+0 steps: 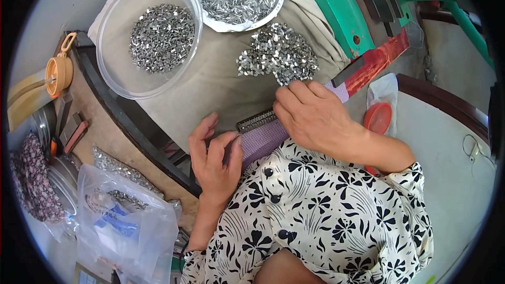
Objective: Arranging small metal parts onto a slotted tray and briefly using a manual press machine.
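Note:
A dark slotted metal strip with a row of small pieces along it lies on a bar wrapped in purple checked cloth. My left hand is at the strip's left end, its fingers apart and bent, with nothing visible between them. Over the strip's right end, my right hand has its fingers curled in and closed; what they hold is hidden beneath them. Just beyond the right hand, a pile of small shiny metal pieces rests on the beige cloth.
A clear plastic tub of small metal pieces stands far left of the pile. Behind it sits a lined bowl of slender metal pins. Green machine framing rises at far right. A plastic bag lies left, a red oval dish right.

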Demonstrator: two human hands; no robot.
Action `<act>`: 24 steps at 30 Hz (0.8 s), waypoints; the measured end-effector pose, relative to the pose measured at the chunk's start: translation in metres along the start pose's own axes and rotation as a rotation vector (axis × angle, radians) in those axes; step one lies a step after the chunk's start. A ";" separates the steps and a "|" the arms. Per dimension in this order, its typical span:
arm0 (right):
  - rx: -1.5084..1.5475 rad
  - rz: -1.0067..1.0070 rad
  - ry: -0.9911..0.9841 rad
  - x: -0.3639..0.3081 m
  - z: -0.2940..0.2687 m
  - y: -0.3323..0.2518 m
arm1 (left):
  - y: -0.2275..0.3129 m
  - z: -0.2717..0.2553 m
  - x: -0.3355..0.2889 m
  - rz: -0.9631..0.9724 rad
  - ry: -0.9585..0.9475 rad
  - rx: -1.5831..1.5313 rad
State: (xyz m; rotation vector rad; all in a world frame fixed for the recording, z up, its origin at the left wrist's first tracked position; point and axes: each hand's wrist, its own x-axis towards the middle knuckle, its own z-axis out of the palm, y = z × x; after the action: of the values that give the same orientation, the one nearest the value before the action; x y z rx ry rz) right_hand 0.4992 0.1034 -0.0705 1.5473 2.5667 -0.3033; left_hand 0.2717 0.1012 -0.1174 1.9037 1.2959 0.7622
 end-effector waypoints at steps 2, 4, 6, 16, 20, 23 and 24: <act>0.198 0.002 0.058 -0.003 -0.001 0.010 | 0.000 -0.001 0.000 -0.002 -0.001 0.000; 0.323 0.012 0.147 -0.009 -0.002 0.021 | 0.000 -0.001 0.000 -0.009 0.005 -0.001; 0.738 0.277 0.293 -0.019 -0.004 0.031 | 0.001 -0.001 0.001 -0.009 -0.019 -0.006; 1.473 0.514 0.307 -0.028 0.028 0.050 | 0.010 0.009 0.019 0.163 -0.083 0.051; 1.666 0.547 0.288 -0.025 0.031 0.048 | 0.013 0.008 0.020 0.138 -0.081 0.065; 1.370 0.635 0.108 -0.024 0.026 0.049 | 0.010 0.005 0.017 0.104 -0.053 0.090; 1.387 0.592 0.123 -0.024 0.024 0.049 | 0.009 0.004 0.015 0.072 -0.050 0.110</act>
State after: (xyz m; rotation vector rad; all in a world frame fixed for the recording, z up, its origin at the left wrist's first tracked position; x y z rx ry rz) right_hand 0.5541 0.0997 -0.0936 2.5370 1.6497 -2.2019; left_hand 0.2847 0.1125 -0.1112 2.0537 1.2674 0.6879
